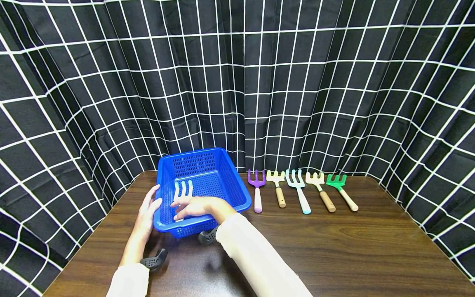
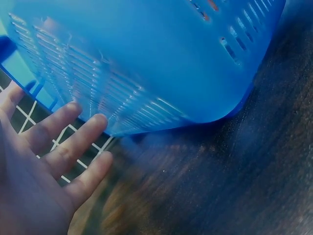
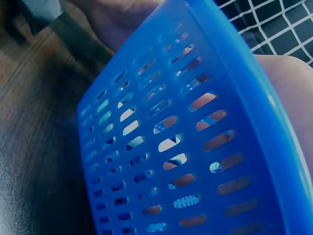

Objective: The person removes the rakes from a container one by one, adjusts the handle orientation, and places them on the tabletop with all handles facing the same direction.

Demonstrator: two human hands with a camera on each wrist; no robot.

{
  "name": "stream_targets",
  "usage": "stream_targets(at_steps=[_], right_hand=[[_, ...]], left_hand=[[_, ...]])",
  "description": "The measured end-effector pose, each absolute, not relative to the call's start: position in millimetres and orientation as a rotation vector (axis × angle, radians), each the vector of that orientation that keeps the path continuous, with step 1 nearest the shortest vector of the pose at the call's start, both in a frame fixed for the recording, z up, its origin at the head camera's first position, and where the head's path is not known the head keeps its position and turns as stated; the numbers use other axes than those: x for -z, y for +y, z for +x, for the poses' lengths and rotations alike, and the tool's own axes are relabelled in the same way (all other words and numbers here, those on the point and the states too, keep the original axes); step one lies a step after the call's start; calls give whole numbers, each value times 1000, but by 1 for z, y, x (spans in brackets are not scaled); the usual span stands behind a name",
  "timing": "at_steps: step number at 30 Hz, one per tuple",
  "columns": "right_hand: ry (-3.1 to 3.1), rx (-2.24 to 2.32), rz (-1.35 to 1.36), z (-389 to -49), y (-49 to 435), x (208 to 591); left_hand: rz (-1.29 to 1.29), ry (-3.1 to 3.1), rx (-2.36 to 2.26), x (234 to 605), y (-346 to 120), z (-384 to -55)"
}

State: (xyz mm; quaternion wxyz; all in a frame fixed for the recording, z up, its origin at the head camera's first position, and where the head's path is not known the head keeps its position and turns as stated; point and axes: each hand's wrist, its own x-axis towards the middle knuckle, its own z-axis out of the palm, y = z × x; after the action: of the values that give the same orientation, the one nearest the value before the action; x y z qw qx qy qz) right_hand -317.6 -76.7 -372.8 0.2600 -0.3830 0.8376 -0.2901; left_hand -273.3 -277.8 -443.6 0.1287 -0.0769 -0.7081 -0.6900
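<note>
A blue plastic basket (image 1: 237, 177) with slotted walls stands on the left of the table. My left hand (image 1: 146, 212) touches its left rim; in the left wrist view, the fingers (image 2: 73, 147) are spread and nearly straight beside the outer wall. Inside the basket is a hand fork (image 1: 184, 189) with three pale tines, whitish with light-blue tips. My right hand (image 1: 196, 206) reaches over the front rim and holds this fork around its neck and handle, hiding most of that part. In the right wrist view, the slotted basket wall (image 3: 156, 127) covers most of the hand.
To the basket's right lie several hand forks in a row: purple (image 1: 257, 189), yellow with a wooden handle (image 1: 279, 189), light blue and white (image 1: 298, 192), cream with a wooden handle (image 1: 320, 192), and green (image 1: 342, 192). Behind the wooden table (image 1: 334, 247) hangs a black curtain (image 1: 282, 95) with white grid lines.
</note>
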Motion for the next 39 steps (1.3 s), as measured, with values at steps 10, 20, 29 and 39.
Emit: stream_targets(at_steps=[10, 20, 29, 39], right_hand=[[2327, 572, -1094, -321, -80, 373], [2357, 685, -1022, -319, -79, 372], [2297, 677, -1057, -319, -79, 374], [2415, 558, -999, -318, -79, 375]], left_hand=[[-224, -2064, 1986, 442, -278, -275], [-221, -2057, 1980, 442, -277, -276], [-208, -2056, 1991, 443, -277, -275], [-192, -2060, 2008, 443, -277, -274]])
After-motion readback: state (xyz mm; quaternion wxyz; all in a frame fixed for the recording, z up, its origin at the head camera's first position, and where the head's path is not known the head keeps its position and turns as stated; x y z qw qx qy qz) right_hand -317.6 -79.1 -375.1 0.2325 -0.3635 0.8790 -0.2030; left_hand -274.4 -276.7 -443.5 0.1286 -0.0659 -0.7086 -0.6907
